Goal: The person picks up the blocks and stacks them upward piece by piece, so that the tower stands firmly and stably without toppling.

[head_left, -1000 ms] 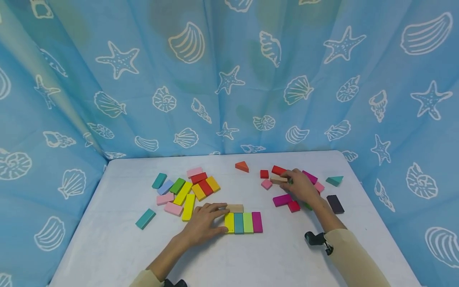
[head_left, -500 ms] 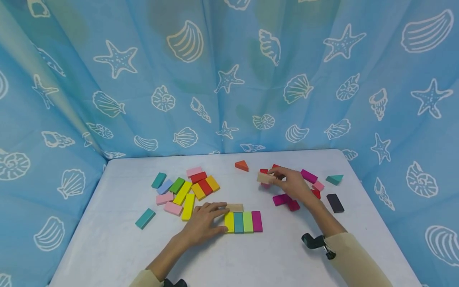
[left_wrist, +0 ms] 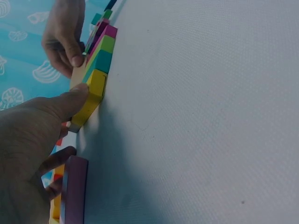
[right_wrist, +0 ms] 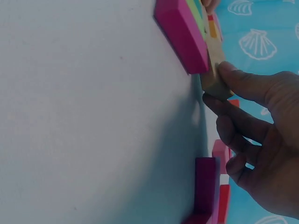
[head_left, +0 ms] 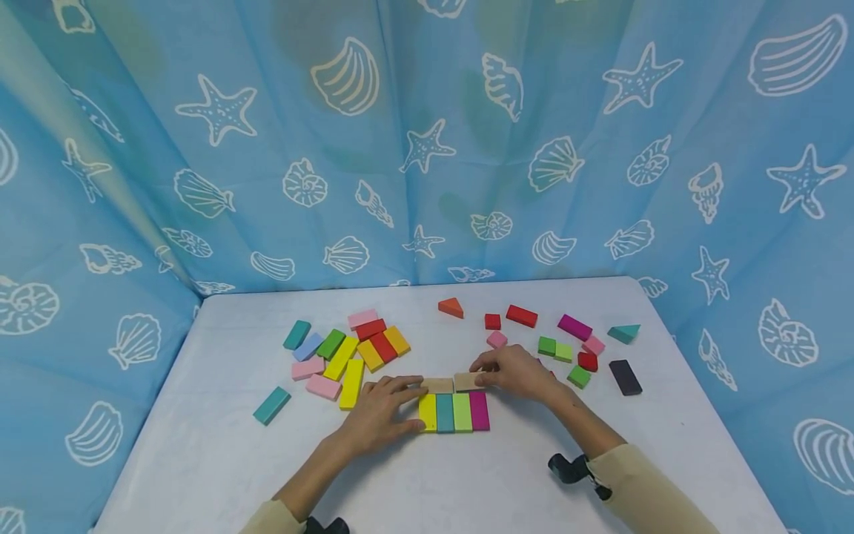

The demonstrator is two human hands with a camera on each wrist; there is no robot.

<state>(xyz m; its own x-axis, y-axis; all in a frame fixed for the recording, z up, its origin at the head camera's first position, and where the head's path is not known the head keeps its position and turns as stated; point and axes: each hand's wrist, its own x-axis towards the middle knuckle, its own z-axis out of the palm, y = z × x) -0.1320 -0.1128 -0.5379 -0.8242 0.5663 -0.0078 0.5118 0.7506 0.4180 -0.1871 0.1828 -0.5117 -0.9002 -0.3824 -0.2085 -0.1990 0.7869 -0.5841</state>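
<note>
My right hand (head_left: 517,372) pinches a tan wooden block (head_left: 462,383) between thumb and fingers, as the right wrist view also shows. This block sits end to end with another tan block (head_left: 438,386), with at most a narrow gap between them. Just below them lie a yellow block (head_left: 428,412), a teal block (head_left: 444,413), a light green block (head_left: 462,412) and a magenta block (head_left: 479,411), side by side. At the row's left end rests my left hand (head_left: 375,417). Its thumb touches the yellow block and its extended fingers reach the left tan block.
Several loose blocks lie left of the row, among them a long yellow block (head_left: 351,384) and a teal block (head_left: 271,406). More are scattered to the right, including a red block (head_left: 522,316), a green triangle (head_left: 624,334) and a black block (head_left: 625,377). A blue curtain (head_left: 427,200) hangs behind the white table.
My right hand has picked up the tan block from the right-hand scatter and brought it left and nearer, beside the other tan block. The left hand has stayed in place.
</note>
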